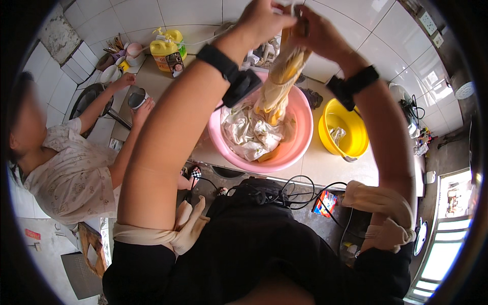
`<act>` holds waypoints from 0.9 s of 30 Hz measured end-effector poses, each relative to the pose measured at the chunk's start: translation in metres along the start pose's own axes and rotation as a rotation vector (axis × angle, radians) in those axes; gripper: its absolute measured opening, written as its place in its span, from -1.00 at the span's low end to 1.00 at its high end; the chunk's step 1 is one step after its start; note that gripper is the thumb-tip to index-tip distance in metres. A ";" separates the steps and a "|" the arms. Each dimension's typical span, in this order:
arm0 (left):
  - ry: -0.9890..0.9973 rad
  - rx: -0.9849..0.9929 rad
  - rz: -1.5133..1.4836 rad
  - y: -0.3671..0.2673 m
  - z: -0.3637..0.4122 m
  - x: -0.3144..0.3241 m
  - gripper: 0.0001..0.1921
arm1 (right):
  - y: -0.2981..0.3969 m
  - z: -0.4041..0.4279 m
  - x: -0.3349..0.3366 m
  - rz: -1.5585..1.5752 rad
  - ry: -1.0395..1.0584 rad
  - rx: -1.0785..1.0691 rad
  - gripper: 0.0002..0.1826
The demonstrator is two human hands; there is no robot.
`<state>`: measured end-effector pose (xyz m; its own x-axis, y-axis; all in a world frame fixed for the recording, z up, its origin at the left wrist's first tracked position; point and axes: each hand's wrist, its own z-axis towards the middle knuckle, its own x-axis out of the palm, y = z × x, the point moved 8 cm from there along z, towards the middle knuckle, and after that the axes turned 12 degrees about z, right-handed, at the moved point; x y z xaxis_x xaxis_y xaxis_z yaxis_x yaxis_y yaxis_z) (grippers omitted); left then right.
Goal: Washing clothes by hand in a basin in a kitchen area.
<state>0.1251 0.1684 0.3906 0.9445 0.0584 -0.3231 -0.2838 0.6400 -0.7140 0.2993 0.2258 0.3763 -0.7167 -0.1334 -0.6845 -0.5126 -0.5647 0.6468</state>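
Raised at the top of the view, my left hand and my right hand grip the upper end of a bunched cream-and-yellow cloth. It hangs down in a long, narrow bundle, and its lower end is over the pink plastic basin, in front of the white cloth there. Whether that end touches the heap is unclear. Crumpled white fabric with small printed marks lies in the basin. The fingers are blurred, and part of the left hand reaches the frame's edge.
Right of the basin stands a yellow bucket with a small cloth inside. Dark cloth lies behind. Yellow pump jugs and a phone stand back left. At left, another person holds a metal can near a wok.
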 end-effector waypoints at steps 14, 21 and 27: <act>0.854 -0.402 0.909 0.324 -0.334 0.107 0.05 | -0.170 -0.164 0.310 -0.057 0.504 0.477 -0.35; 1.297 -0.299 1.074 0.336 -0.315 0.167 0.08 | -0.153 -0.165 0.324 -0.303 0.718 0.567 -0.37; 1.454 -0.218 1.115 0.413 -0.361 0.186 -0.04 | -0.138 -0.160 0.331 0.372 0.525 1.100 -0.38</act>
<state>0.1238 0.1669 -0.1880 -0.5114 -0.3688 -0.7762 -0.7268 0.6675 0.1617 0.2084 0.1293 0.0069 -0.7574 -0.5848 -0.2904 -0.6224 0.5122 0.5919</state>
